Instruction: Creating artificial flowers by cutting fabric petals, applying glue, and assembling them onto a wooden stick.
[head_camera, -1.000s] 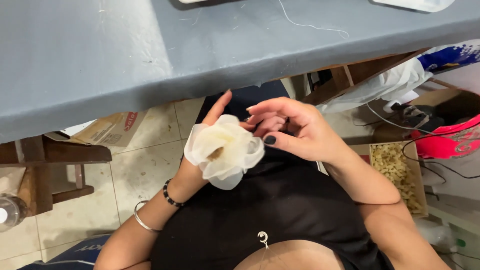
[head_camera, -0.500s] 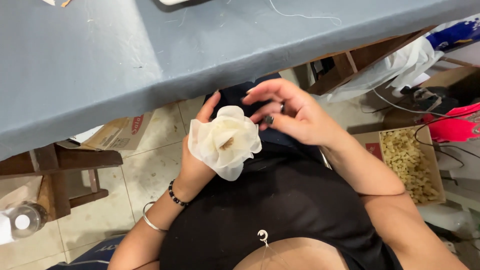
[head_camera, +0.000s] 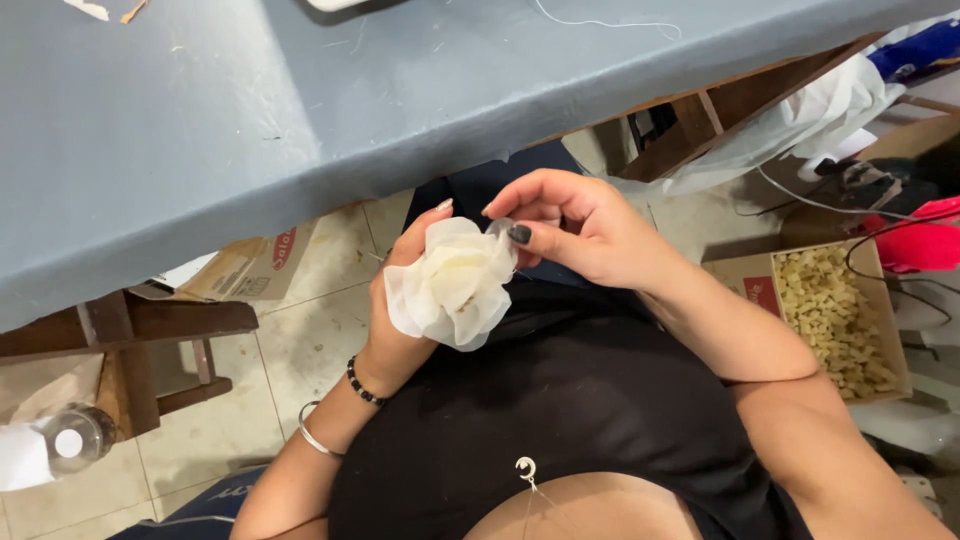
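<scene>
My left hand (head_camera: 400, 305) holds a cream fabric flower (head_camera: 455, 285) made of sheer gathered petals, just below the edge of the grey table (head_camera: 300, 100) and above my lap. My right hand (head_camera: 575, 225) pinches the flower's upper right edge between thumb and fingers; the nails are dark. A fine thread seems to run from the flower toward the right hand, too thin to be sure. Beaded and metal bracelets sit on my left wrist.
A cardboard box of small pale pieces (head_camera: 830, 315) stands on the floor at right, beside red cloth (head_camera: 925, 245) and cables. White fabric (head_camera: 800, 120) hangs under the table. A wooden stool (head_camera: 130, 340), a flat carton (head_camera: 250, 270) and a plastic bottle (head_camera: 70, 440) lie left.
Both hands with the flower have risen closer to the table edge. My right hand has shifted from spread fingers behind the flower to a pinch on its upper edge.
</scene>
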